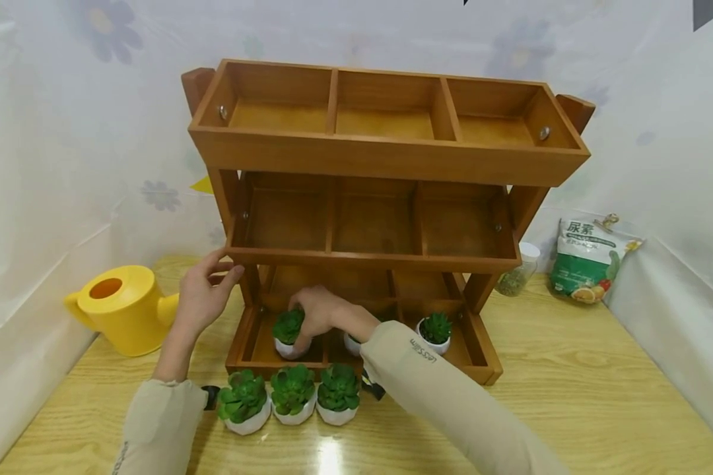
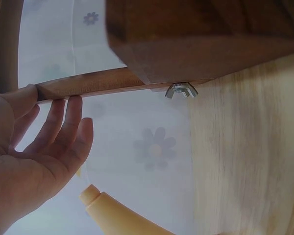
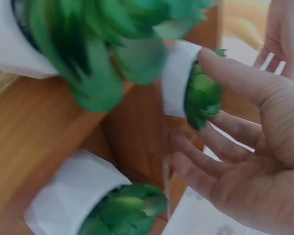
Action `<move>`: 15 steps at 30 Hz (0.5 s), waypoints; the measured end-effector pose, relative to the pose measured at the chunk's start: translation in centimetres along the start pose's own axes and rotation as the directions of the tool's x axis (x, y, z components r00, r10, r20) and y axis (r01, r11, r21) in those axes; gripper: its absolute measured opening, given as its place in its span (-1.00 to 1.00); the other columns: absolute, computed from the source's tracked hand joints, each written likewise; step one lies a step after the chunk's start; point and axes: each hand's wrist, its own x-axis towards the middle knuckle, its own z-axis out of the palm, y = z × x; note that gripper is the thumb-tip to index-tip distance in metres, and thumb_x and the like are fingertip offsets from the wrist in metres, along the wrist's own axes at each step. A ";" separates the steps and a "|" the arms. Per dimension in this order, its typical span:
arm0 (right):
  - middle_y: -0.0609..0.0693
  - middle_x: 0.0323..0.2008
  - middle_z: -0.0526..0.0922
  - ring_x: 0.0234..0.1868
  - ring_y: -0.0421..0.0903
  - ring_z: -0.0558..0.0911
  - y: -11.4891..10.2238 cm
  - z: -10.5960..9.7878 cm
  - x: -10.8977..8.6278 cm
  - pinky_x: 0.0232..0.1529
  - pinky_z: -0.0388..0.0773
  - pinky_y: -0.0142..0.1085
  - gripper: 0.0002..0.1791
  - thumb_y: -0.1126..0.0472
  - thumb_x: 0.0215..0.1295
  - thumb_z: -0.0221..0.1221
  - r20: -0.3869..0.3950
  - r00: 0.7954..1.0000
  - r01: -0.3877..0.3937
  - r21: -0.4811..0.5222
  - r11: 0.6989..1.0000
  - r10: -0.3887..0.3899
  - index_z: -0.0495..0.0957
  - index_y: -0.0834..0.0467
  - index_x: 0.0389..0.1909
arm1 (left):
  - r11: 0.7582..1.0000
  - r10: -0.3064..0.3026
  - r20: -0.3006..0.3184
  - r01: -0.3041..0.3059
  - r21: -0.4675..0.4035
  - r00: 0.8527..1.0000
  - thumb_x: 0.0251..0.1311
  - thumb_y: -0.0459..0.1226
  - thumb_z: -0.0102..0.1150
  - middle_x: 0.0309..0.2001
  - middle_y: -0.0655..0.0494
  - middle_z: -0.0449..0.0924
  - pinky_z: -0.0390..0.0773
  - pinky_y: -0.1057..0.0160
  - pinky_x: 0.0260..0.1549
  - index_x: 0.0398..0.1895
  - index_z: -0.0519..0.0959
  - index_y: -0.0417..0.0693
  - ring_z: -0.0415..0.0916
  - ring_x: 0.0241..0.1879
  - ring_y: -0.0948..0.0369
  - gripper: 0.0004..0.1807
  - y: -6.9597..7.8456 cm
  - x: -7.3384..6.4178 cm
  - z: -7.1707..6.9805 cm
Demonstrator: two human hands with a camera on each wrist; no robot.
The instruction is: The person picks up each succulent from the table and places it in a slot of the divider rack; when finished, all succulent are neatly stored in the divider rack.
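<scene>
A three-tier wooden plant stand (image 1: pixel 356 155) faces me. My left hand (image 1: pixel 204 293) pinches the stand's wood at the middle tier's left corner, thumb on one side and fingertips on the other in the left wrist view. Down in the bottom tier's left compartment, my right hand (image 1: pixel 322 313) holds a potted succulent (image 1: pixel 288 326) in a white pot, its thumb and fingers around it. A second white-potted succulent (image 1: pixel 352 344) is partly hidden by my right arm, and a third (image 1: pixel 436 330) sits at the right. Three more succulents (image 1: pixel 293 390) line up before the stand.
A yellow watering can (image 1: pixel 133 316) stands left of the stand. At the right are a lidded clear jar (image 1: pixel 518 272) and a green-and-white bag (image 1: pixel 588 264) with a clip. A dark object (image 1: pixel 373 386) lies partly hidden by the right sleeve. White floral sheeting surrounds the wooden table (image 1: pixel 570 396).
</scene>
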 end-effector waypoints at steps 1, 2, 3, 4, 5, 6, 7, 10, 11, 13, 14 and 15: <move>-0.01 0.02 0.57 -0.01 -0.09 0.54 0.0 -0.2 -0.2 -0.12 0.55 -0.33 -0.33 0.08 -0.05 0.48 -0.004 1.000 0.004 0.019 1.000 -0.004 0.51 0.13 0.14 | 1.000 -0.003 0.001 0.003 0.001 1.000 0.39 -0.21 0.05 0.02 -0.40 0.53 0.55 -0.20 -0.12 0.34 0.35 -0.19 0.56 -0.09 -0.29 -0.50 0.0 0.0 0.0; 0.01 0.03 0.57 0.02 -0.08 0.54 0.1 -0.4 -0.4 -0.10 0.55 -0.31 -0.34 0.10 -0.01 0.46 -0.009 1.000 0.010 0.040 0.999 -0.009 0.50 0.14 0.15 | 1.000 -0.006 0.002 0.006 0.002 1.000 0.38 -0.21 0.05 0.02 -0.40 0.53 0.55 -0.20 -0.12 0.34 0.35 -0.19 0.56 -0.09 -0.29 -0.49 0.0 0.0 0.0; 0.02 0.04 0.57 0.04 -0.07 0.54 0.2 -0.5 -0.6 -0.08 0.55 -0.30 -0.36 0.12 0.02 0.44 -0.017 1.000 0.016 0.061 0.998 -0.015 0.49 0.14 0.16 | 1.000 -0.006 0.003 0.006 0.004 1.000 0.38 -0.21 0.05 0.02 -0.40 0.53 0.56 -0.20 -0.13 0.34 0.34 -0.18 0.56 -0.09 -0.29 -0.49 0.0 0.0 -0.1; 0.03 0.07 0.56 0.08 -0.05 0.53 0.2 -0.7 -0.9 -0.04 0.54 -0.28 -0.37 0.13 0.06 0.42 -0.024 0.999 0.022 0.079 0.997 -0.020 0.48 0.15 0.18 | 1.000 -0.006 0.004 0.006 0.006 1.000 0.38 -0.21 0.05 0.02 -0.40 0.53 0.56 -0.20 -0.13 0.34 0.34 -0.18 0.56 -0.10 -0.29 -0.49 0.0 0.0 -0.1; 0.03 0.05 0.57 0.07 -0.05 0.53 0.3 -0.8 -1.0 -0.04 0.54 -0.28 -0.39 0.13 0.08 0.40 -0.035 0.999 0.031 0.099 0.995 -0.027 0.48 0.16 0.18 | 1.000 -0.004 0.005 0.004 0.008 1.000 0.39 -0.21 0.05 0.03 -0.40 0.53 0.56 -0.20 -0.13 0.34 0.34 -0.19 0.56 -0.10 -0.29 -0.49 -0.1 0.0 -0.1; 0.02 0.04 0.58 0.06 -0.05 0.54 0.4 -0.9 -1.3 -0.05 0.55 -0.27 -0.42 0.14 0.10 0.39 -0.048 0.998 0.041 0.118 0.992 -0.035 0.50 0.16 0.16 | 1.000 -0.002 0.006 0.002 0.010 1.000 0.39 -0.21 0.04 0.03 -0.40 0.53 0.56 -0.20 -0.14 0.34 0.34 -0.19 0.56 -0.10 -0.29 -0.50 -0.1 0.0 0.0; 0.02 0.02 0.59 0.05 -0.05 0.55 0.5 -1.1 -1.5 -0.06 0.55 -0.27 -0.46 0.15 0.12 0.38 -0.063 0.997 0.052 0.132 0.990 -0.044 0.51 0.17 0.14 | 1.000 -0.002 0.007 0.002 0.010 1.000 0.39 -0.21 0.04 0.03 -0.40 0.53 0.56 -0.20 -0.14 0.35 0.34 -0.19 0.56 -0.10 -0.29 -0.50 -0.2 0.0 0.0; 0.02 -0.03 0.62 0.01 -0.05 0.57 0.7 -1.4 -2.2 -0.08 0.55 -0.28 -0.55 0.15 0.15 0.35 -0.125 0.989 0.099 0.168 0.981 -0.079 0.56 0.18 0.06 | 1.000 -0.005 0.009 0.004 0.012 1.000 0.39 -0.21 0.03 0.02 -0.40 0.53 0.56 -0.20 -0.15 0.35 0.34 -0.18 0.56 -0.10 -0.29 -0.50 -0.3 0.0 0.0; 0.02 -0.04 0.62 0.00 -0.05 0.58 0.8 -1.4 -2.5 -0.09 0.55 -0.29 -0.58 0.15 0.16 0.34 -0.150 0.984 0.120 0.180 0.976 -0.094 0.57 0.19 0.03 | 1.000 -0.005 0.009 0.005 0.013 1.000 0.40 -0.21 0.03 0.02 -0.40 0.53 0.56 -0.21 -0.15 0.35 0.34 -0.18 0.56 -0.10 -0.29 -0.50 -0.3 0.0 0.0; 0.02 -0.09 0.64 -0.06 -0.06 0.60 0.9 -1.4 -3.2 -0.12 0.56 -0.31 -0.64 0.17 0.17 0.33 -0.214 0.969 0.169 0.201 0.965 -0.125 0.59 0.19 -0.02 | 1.000 -0.003 0.007 0.003 0.007 1.000 0.39 -0.22 0.03 0.02 -0.39 0.54 0.56 -0.21 -0.15 0.35 0.34 -0.18 0.56 -0.10 -0.29 -0.50 -0.4 0.1 0.1; 0.02 -0.11 0.65 -0.11 -0.07 0.61 0.9 -1.4 -3.6 -0.14 0.56 -0.33 -0.65 0.18 0.18 0.32 -0.248 0.959 0.194 0.211 0.958 -0.139 0.59 0.19 -0.03 | 1.000 -0.002 0.005 0.002 0.005 1.000 0.39 -0.22 0.03 0.01 -0.39 0.54 0.56 -0.21 -0.15 0.35 0.34 -0.17 0.56 -0.10 -0.29 -0.50 -0.4 0.1 0.1; 0.02 -0.14 0.66 -0.15 -0.09 0.62 0.9 -1.3 -4.0 -0.17 0.56 -0.35 -0.66 0.18 0.18 0.32 -0.281 0.947 0.220 0.218 0.951 -0.154 0.59 0.19 -0.03 | 1.000 0.000 0.003 0.000 0.002 1.000 0.39 -0.22 0.04 0.01 -0.39 0.54 0.56 -0.21 -0.15 0.34 0.35 -0.17 0.56 -0.10 -0.29 -0.51 -0.4 0.1 0.1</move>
